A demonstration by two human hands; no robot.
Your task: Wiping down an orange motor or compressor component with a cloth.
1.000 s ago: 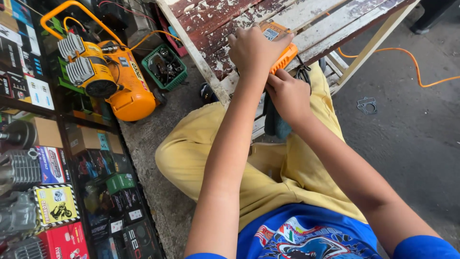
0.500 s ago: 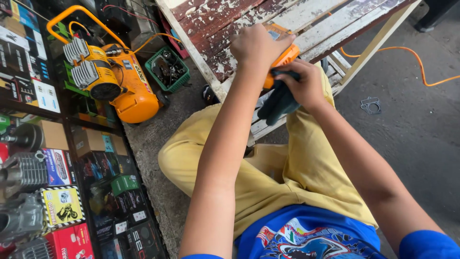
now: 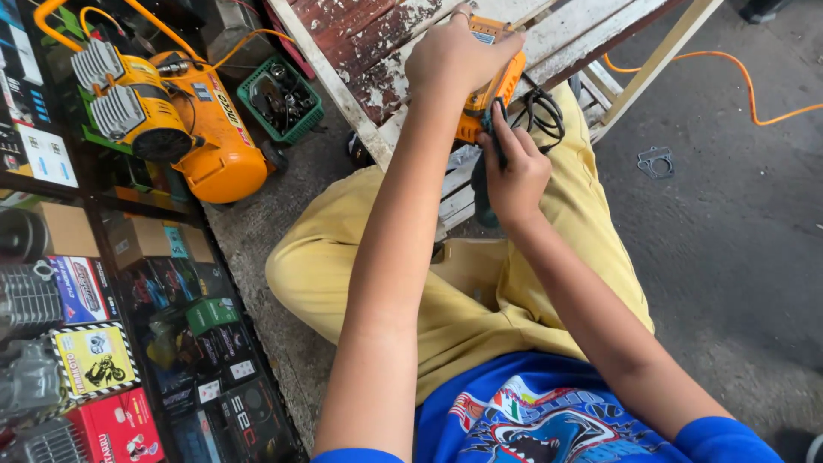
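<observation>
My left hand (image 3: 454, 58) is closed over the top of an orange power tool (image 3: 490, 86) that rests at the edge of a worn wooden bench (image 3: 369, 43) with peeling red and white paint. Just below it, my right hand (image 3: 513, 170) grips the tool's dark lower part, fingers wrapped around it. A black cord (image 3: 542, 113) loops beside the tool on the right. My legs in yellow trousers (image 3: 480, 283) sit under both arms.
An orange air compressor (image 3: 184, 120) stands on the floor at upper left, next to a green basket of metal parts (image 3: 281, 96). A glass display case of boxed goods (image 3: 129, 326) fills the left. An orange cable (image 3: 729, 73) and a flat gasket (image 3: 656, 161) lie on the concrete at right.
My right hand has slid down from the tool's side onto its dark lower part. The view has shifted slightly. My left hand stays on top of the tool.
</observation>
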